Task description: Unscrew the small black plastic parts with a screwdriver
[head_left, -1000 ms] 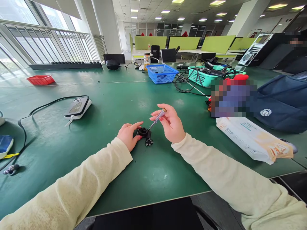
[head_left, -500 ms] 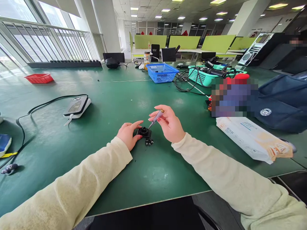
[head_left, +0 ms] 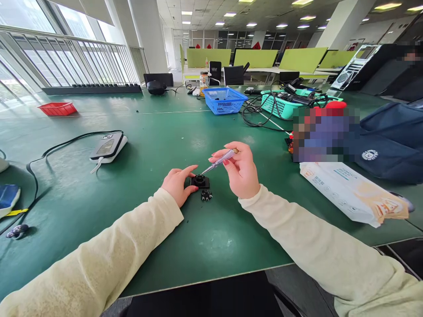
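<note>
A small black device with a round raised part lies on the green table in front of me. My left hand grips its left side between thumb and fingers. In my right hand is a screwdriver with a clear purplish handle, held slantwise. Its thin tip points down and left at the top of the black device; whether it touches cannot be told. Just below the device, a small black part with prongs rests on the table.
To the left, a phone lies on a white block beside a black cable. Red, blue and teal baskets stand farther back, the teal one full of cables. On the right are a white-and-orange packet and a dark blue bag.
My right hand has shifted right and slightly up, and the screwdriver is tilted flatter. My left hand stays on the black device. The view has moved slightly.
</note>
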A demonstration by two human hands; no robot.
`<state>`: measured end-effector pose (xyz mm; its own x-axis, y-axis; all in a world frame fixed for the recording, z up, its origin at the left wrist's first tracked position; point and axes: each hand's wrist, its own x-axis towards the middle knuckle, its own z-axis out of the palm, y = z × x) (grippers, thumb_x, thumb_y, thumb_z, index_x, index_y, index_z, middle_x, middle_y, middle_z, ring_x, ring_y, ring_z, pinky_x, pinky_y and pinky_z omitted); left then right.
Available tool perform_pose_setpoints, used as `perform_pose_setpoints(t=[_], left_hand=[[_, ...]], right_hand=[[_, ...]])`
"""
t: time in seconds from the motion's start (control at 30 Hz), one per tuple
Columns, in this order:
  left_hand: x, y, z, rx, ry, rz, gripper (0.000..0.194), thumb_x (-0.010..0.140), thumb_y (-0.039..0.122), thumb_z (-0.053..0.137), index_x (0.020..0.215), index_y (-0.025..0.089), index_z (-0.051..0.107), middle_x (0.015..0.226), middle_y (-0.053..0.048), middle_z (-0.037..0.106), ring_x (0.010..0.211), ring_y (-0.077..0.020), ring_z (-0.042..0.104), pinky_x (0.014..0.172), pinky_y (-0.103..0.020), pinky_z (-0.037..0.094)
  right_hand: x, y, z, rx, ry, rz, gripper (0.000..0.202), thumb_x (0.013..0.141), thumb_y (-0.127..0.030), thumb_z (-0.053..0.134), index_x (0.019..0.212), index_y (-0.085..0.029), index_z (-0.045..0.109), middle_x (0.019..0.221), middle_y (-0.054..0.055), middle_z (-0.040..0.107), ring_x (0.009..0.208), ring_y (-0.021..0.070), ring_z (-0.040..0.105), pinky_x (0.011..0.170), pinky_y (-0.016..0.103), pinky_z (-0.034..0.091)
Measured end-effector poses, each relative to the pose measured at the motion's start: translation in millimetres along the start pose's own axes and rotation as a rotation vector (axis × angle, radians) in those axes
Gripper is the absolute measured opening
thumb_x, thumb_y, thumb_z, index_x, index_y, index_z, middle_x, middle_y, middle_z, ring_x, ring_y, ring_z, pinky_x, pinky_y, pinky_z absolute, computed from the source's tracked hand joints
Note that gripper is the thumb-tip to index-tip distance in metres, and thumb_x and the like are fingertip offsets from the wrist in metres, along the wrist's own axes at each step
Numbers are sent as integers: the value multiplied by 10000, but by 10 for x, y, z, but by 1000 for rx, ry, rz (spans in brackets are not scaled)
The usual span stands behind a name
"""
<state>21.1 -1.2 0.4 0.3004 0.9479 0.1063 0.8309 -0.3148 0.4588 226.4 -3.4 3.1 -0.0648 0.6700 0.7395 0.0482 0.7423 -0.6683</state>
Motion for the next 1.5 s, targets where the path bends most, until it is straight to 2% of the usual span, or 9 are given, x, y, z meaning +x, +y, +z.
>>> perform_pose_setpoints(t=[0.27, 0.5, 0.67, 1.0, 1.17, 1.23, 1.4, 1.5], left_hand=[[10, 16, -12, 57, 2, 37, 666, 800, 269, 758, 1422, 284, 521, 1163, -22, 748, 1216, -296, 552, 1108, -509, 424], [2, 72, -31, 106, -15, 35, 651, 810, 247, 757, 1418, 277, 525, 1176, -27, 748, 1212, -292, 562, 1096, -481, 432], [-6, 85, -39, 127, -5, 38, 617, 808, 240, 757, 1389, 257, 552, 1169, -46, 746, 1190, -293, 584, 1068, -461, 457], [-5, 78, -25, 141, 0, 64, 547, 809, 234, 746, 1330, 253, 581, 1107, -48, 745, 1161, -298, 606, 1048, -456, 473], [0, 43, -9, 109, 8, 89, 519, 816, 249, 721, 1318, 273, 593, 1105, -40, 753, 1156, -301, 613, 1048, -470, 480], [1, 37, -11, 102, 5, 95, 552, 819, 260, 718, 1351, 272, 573, 1128, -41, 752, 1159, -299, 610, 1060, -479, 472], [-7, 65, -29, 93, -17, 70, 594, 838, 269, 712, 1406, 267, 536, 1150, -44, 752, 1175, -297, 594, 1074, -496, 459], [-16, 81, -33, 94, -16, 62, 591, 851, 261, 708, 1415, 269, 534, 1153, -41, 752, 1179, -291, 588, 1082, -498, 455]], right_hand=[[-55, -69, 67, -50, -149, -119, 185, 1042, -233, 431, 1213, -272, 488, 1020, 45, 702, 930, 169, 740, 873, 396, 618], [-62, -125, 76, -41, -139, -213, 226, 1032, -176, 416, 1221, -275, 491, 1017, 45, 689, 941, 172, 725, 880, 414, 623], [-69, -174, 85, -101, -203, -276, 245, 1030, -151, 388, 1228, -265, 477, 1018, 48, 687, 945, 163, 711, 848, 376, 627], [-57, -134, 100, -176, -318, -236, 316, 980, -74, 395, 1193, -279, 507, 996, 16, 686, 910, 143, 697, 826, 320, 605], [-40, -170, 101, -236, -300, -173, 234, 933, -110, 536, 1096, -278, 536, 970, 8, 701, 852, 152, 700, 783, 306, 599], [-36, -192, 86, -239, -254, -176, 201, 930, -147, 578, 1079, -276, 534, 943, 5, 697, 830, 154, 699, 775, 307, 597], [-33, -190, 42, -161, -60, -165, 197, 980, -185, 530, 1153, -276, 498, 939, 24, 682, 873, 171, 707, 844, 355, 583], [-28, -133, 38, -157, -81, -100, 190, 991, -195, 502, 1166, -270, 492, 931, 27, 682, 856, 169, 699, 824, 360, 580]])
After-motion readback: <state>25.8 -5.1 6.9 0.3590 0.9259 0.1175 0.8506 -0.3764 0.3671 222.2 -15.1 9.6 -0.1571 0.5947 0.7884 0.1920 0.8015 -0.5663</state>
